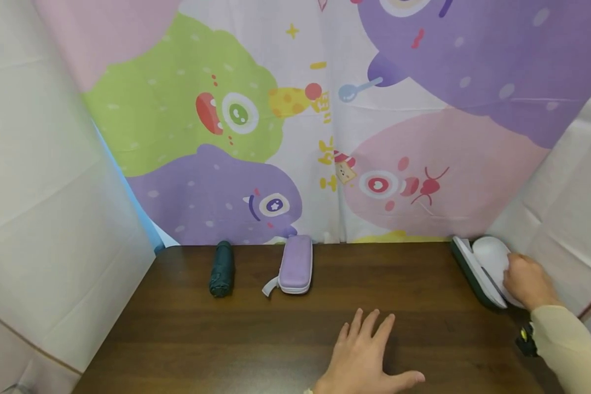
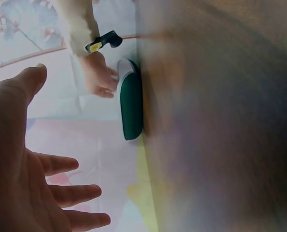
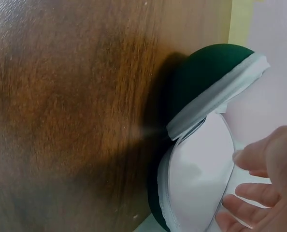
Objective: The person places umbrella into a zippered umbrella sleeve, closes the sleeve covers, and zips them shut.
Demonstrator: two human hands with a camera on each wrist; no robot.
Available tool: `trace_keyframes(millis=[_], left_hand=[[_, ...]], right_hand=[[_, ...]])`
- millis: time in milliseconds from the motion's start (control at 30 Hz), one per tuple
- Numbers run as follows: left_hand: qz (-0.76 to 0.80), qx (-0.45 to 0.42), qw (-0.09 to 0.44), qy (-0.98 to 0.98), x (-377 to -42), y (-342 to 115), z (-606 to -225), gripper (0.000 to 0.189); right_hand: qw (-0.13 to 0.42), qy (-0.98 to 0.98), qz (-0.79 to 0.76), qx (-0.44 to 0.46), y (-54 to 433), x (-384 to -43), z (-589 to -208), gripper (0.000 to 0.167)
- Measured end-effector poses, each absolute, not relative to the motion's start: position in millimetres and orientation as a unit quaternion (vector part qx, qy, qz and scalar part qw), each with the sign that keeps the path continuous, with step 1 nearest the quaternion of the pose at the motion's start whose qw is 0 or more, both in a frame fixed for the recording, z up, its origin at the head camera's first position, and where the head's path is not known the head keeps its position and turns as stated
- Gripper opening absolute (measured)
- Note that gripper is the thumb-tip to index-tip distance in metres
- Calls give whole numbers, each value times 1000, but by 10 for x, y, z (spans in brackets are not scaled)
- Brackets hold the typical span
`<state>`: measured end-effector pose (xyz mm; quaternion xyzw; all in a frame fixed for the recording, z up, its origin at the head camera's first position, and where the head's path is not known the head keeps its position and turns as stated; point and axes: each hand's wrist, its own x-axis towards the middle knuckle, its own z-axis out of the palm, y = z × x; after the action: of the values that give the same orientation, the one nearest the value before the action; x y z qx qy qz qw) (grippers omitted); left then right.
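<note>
My right hand [image 1: 531, 282] is at the right end of the table, by a dark green zip case [image 3: 206, 79] with a pale lining, which lies opened out. In the right wrist view its thumb and fingertips are right at the rim of the white inner half [image 3: 201, 164], the fingers loosely bent and spaced apart. The left hand [image 1: 361, 355] is over the front middle of the table, fingers spread and holding nothing. Ahead of it lies a lilac zip case [image 1: 296, 262] with a pale strap. Left of that is a rolled dark green bundle [image 1: 221, 270].
The brown wooden table [image 1: 187, 339] ends at a hanging cloth [image 1: 320, 208] printed with cartoon monsters. White panels [image 1: 44, 180] stand at both sides, the right one close beside my right hand. A black band [image 1: 526, 339] is on the right wrist.
</note>
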<state>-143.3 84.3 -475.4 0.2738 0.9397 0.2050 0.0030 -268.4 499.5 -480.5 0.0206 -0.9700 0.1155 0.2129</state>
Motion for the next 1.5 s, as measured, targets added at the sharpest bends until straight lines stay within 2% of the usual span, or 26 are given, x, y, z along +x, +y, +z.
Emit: trace_keyframes(millis=[200,433,700,833,967,1067,1300,1500], left_hand=[[217,266,24,939,-1465,821,-4725,91],[221,258,11,941,-1487,787,-4710,88],[216,260,8,941,-1514,782,-4707,87],[217,258,-3,942,-1522,772,-4713,87],[219,256,-24,941,-1542,751,-4715,87],[221,255,-46,940,-1580,725,-4714,86],[251,240,-75,935,-1706,669,-4715,85],[327,199,-23,923,-1733,702,-4742,83]], right_hand=[[223,-966,126,23,4988,-2661,-4789,4],[202,-974,99,14,5056,-2613,-4793,5],[273,-959,67,42,5005,-2613,-4895,6],[224,-969,100,24,4958,-2608,-4856,6],[130,-983,126,-4,4884,-2596,-4750,26],[88,-987,137,-11,4788,-2575,-4692,37],[81,-983,164,2,4555,-2530,-4687,35],[66,-978,195,18,4393,-2468,-4701,37]])
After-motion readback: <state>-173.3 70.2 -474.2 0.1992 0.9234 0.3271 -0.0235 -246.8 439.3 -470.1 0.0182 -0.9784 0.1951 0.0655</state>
